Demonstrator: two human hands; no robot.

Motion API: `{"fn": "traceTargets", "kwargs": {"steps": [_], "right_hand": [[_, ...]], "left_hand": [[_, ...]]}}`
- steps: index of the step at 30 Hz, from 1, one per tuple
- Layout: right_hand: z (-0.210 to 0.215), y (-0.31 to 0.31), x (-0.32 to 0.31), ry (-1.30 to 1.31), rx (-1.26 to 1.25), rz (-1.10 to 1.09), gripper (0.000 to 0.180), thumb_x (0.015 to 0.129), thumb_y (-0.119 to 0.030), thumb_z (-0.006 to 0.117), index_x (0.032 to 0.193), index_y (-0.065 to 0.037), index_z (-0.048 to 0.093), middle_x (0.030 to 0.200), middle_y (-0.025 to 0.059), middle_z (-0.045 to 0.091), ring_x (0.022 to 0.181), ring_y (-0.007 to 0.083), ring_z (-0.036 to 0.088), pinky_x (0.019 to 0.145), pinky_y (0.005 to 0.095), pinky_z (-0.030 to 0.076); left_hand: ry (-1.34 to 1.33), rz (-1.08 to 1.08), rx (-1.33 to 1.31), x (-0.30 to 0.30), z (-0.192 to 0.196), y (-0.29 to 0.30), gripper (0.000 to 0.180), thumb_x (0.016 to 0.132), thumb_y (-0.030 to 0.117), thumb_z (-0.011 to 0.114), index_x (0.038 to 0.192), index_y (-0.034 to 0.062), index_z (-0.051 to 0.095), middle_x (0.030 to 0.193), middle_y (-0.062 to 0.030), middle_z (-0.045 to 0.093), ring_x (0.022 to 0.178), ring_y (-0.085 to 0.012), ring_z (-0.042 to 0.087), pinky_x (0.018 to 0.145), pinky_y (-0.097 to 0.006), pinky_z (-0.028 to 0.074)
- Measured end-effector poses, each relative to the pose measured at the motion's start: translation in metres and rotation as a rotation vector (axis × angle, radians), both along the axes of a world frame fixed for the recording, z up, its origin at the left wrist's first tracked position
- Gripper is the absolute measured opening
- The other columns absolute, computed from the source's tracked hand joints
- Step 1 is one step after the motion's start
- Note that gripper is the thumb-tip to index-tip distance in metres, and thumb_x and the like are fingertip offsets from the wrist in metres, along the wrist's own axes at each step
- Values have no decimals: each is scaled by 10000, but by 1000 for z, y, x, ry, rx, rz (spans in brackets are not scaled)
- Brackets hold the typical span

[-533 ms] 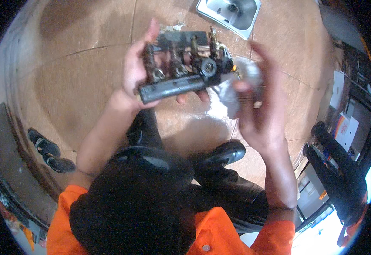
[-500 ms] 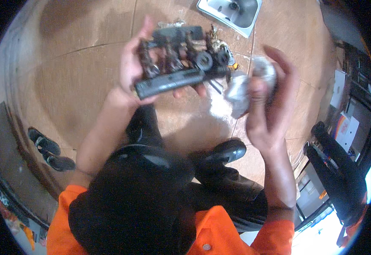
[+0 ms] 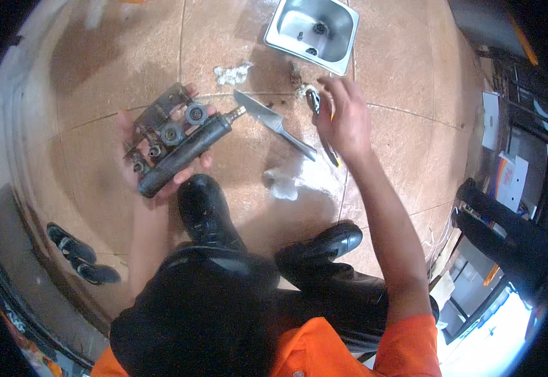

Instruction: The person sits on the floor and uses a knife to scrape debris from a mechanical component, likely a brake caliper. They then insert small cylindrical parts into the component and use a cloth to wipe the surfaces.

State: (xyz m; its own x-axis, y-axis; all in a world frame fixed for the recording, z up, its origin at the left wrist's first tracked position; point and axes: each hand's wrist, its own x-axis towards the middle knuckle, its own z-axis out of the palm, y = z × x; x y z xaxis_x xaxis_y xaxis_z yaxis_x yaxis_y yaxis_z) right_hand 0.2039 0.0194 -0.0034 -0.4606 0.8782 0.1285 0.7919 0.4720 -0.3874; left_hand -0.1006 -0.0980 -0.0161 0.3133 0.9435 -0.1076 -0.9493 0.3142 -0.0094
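Black, grimy metal makes up the long block with a thick tube and round knobs [image 3: 186, 154], which lies tilted in the left hand [image 3: 127, 131]. That hand's fingers [image 3: 188, 174] are clamped on it from beneath, with some tips showing past the tube's near edge. A narrow brass-coloured end piece [image 3: 238, 113] points away from them, up and to the right.

Well to the right, the right hand [image 3: 348, 122] reaches down with bent fingers over a dark, slender tool with a yellow mark [image 3: 329, 151]. The hand hides its middle, so I cannot tell whether the fingers are closed on it or only near it.

Left of those fingers, a knife with a broad grey blade and a dark handle [image 3: 262, 113] lies on the tan floor [image 3: 406, 144]. Dark crumbs [image 3: 295, 74] lie just beside the right fingertips, on their left, and past them sits a rectangular stainless-steel basin [image 3: 292, 25]. Some ragged white scraps [image 3: 233, 73] lie beyond the left fingers. Nearer the body than the right fingers is a pale, crumpled wad [image 3: 282, 186]. A shiny black shoe [image 3: 205, 204] stands just below the left fingertips in view, and dark sandals [image 3: 76, 248] lie farther left of them.
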Motion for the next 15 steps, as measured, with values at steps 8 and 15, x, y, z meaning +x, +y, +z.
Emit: {"fn": "traceTargets", "kwargs": {"steps": [8,15], "right_hand": [[-76,17,-8,128,-345,-50,234,825,-55,677,1054,-18,705,975,200,711,882,348,711,779,397,560],[-76,-3,-25,13,-216,35,247,799,-92,685,1043,-60,706,1049,163,695,958,364,680,827,443,554]], "left_hand": [[19,-21,21,17,3,12,895,952,571,519,1545,15,143,1477,-381,288,971,-612,584,515,-416,627],[69,-23,50,18,15,18,951,951,685,382,1522,-51,191,1399,-423,383,941,-613,593,527,-416,601]]}}
